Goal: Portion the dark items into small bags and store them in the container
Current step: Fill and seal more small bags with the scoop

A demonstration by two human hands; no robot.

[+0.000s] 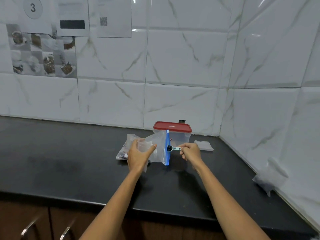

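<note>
Left hand, fingers curled with the thumb out, grips a crinkled clear zip bag with a blue seal strip, held on its side near the back right corner of the matte black counter. Right hand pinches the pale blue handle of a small scoop; its bowl, heaped with dark items, sits at the bag's mouth. Behind stands a translucent rectangular container, its red lid on. Flat clear bags lie to its right.
</note>
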